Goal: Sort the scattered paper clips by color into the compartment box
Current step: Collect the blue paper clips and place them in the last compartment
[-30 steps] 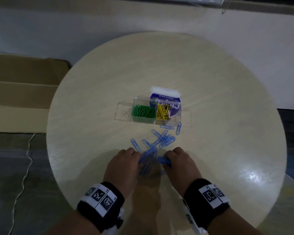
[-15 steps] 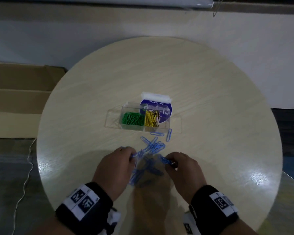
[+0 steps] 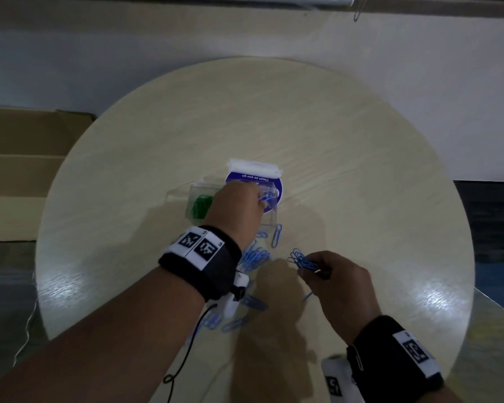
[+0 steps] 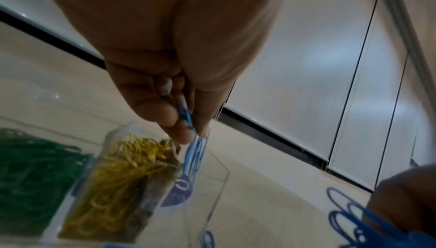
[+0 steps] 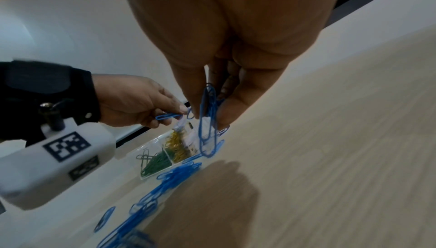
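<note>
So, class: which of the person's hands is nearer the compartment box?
Left. The left hand is right over the box, pinching blue clips; the right hand holds clips nearer the person, short of it.

In the head view the left hand (image 3: 236, 207) covers the middle of the clear plastic compartment box (image 3: 193, 196), so the yellow clips there are hidden and only a part of the green paper clips (image 3: 200, 207) shows. The left forearm and its black wristband (image 3: 200, 258) hide some of the loose blue paper clips (image 3: 255, 258) on the round wooden table (image 3: 361, 170). In the left wrist view the right hand (image 4: 405, 203) is cut by the picture's edge, and the blue clips it pinches (image 4: 349, 220) are blurred.
</note>
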### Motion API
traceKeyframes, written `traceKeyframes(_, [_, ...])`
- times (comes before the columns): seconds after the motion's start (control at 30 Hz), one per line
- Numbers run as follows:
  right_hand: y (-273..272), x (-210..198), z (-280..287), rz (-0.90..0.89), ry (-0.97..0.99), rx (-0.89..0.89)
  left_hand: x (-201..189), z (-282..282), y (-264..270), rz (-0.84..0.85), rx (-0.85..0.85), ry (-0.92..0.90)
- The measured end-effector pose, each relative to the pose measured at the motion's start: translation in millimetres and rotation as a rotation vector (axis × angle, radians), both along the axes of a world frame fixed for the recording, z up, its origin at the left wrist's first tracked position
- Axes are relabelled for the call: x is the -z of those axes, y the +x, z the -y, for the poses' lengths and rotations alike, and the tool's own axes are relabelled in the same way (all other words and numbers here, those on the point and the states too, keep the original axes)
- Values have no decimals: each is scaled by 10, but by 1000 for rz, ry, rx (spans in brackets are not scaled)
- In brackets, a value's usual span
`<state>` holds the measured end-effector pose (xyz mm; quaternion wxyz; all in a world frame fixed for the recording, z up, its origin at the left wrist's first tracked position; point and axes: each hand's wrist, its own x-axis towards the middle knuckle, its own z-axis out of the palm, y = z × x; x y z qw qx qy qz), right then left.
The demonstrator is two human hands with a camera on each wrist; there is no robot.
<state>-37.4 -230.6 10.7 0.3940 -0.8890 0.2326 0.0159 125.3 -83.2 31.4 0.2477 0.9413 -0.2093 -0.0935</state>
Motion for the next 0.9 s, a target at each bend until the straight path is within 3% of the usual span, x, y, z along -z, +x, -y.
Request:
traceKeyframes(0.13, [42,-53,73,17,72,49,19,91,-28,-64,-43,-159])
traceKeyframes(0.27, [224,-167,76,9,161,72,-60,-66,-95,-115,-263,-502])
traceKeyframes(0.33, [405,-242,59,9,144,48,-92,-277,-152,-127,-347,-567])
traceKeyframes(0.6, [1226,-339,-113,-96,-103,-156,118,-1120,-588,-183,-463,-452])
traceKeyframes(0.73, [1336,-341,-154,-43,-41,-112,187,-1352,-789,-213,-513,-491])
traceKeyframes(0.83, [1233,-319,-127,101,-65,-37,248,-1508,-957,-157,-419,-360])
traceKeyframes(0.9, [1134,-280,-153,135,-205,-129,301,-1596,-1049,-100,-281,-178])
